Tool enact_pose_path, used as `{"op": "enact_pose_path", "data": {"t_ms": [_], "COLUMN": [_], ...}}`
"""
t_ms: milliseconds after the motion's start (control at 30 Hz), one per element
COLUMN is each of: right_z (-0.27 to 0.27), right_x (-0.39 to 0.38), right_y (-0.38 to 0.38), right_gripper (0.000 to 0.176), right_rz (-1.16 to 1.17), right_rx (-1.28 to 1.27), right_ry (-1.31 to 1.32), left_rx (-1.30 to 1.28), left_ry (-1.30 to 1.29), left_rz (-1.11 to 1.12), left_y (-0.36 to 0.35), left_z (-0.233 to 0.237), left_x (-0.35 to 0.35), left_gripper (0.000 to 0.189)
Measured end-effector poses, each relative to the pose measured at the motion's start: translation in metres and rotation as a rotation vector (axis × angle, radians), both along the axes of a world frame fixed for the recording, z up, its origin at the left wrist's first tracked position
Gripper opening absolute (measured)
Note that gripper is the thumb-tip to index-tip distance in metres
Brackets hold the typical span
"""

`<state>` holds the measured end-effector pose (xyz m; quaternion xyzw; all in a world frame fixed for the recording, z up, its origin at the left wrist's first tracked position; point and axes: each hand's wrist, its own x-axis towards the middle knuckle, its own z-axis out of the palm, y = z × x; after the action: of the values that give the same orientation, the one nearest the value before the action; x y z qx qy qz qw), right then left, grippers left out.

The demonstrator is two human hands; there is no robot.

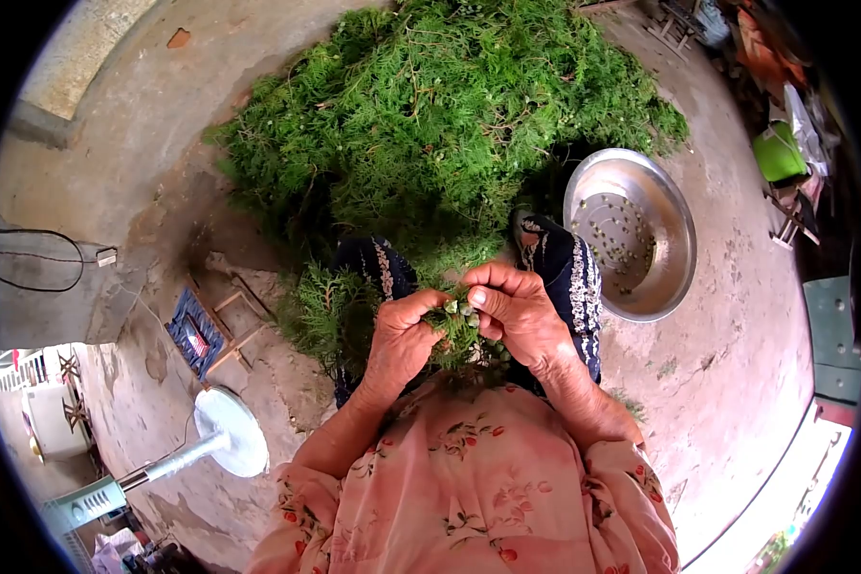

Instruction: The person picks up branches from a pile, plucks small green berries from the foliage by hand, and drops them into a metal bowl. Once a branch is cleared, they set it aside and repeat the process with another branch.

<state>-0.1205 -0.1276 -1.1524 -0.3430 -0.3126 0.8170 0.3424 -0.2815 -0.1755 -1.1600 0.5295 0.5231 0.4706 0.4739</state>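
Observation:
Above my lap, my left hand (402,340) is closed around a sprig of scaly evergreen foliage (457,342), its thumb and fingers near the top of the stem. My right hand (524,314) meets it there, thumb and forefinger pinched at the small pale-green cones (464,310) on the sprig. The fingertips of both hands nearly touch. More foliage and cones lie in the lap just below, partly hidden by the hands. Past my knees rises a big heap of cut evergreen branches (469,124).
A wide metal basin (677,206) with loose green cones on its bottom stands right of the heap. Left are a small wooden stool (196,330) with a blue seat and a fan (230,430) with a round base. A green container (780,153) and clutter line the right side.

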Motion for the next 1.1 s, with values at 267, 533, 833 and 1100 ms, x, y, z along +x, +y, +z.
{"op": "enact_pose_path", "data": {"t_ms": [267, 533, 833, 1100], "right_z": [-0.006, 0.000, -0.007, -0.012], "right_x": [0.000, -0.001, 0.003, 0.001], "right_y": [-0.004, -0.005, -0.001, -0.002], "right_gripper": [0.018, 0.024, 0.018, 0.020], "right_rz": [-0.012, 0.070, 0.078, 0.019], "right_rx": [-0.157, 0.207, -0.077, -0.295], "right_ry": [0.190, -0.037, 0.149, 0.353], "left_rx": [-0.162, -0.178, -0.042, -0.090], "left_ry": [-0.198, -0.134, 0.036, -0.136], "left_rz": [0.036, 0.082, 0.044, 0.080], "left_y": [-0.001, 0.001, 0.002, 0.004], "left_z": [-0.001, 0.007, 0.007, 0.003], "left_x": [-0.005, -0.002, -0.006, -0.008], "left_gripper": [0.011, 0.010, 0.014, 0.017]}}
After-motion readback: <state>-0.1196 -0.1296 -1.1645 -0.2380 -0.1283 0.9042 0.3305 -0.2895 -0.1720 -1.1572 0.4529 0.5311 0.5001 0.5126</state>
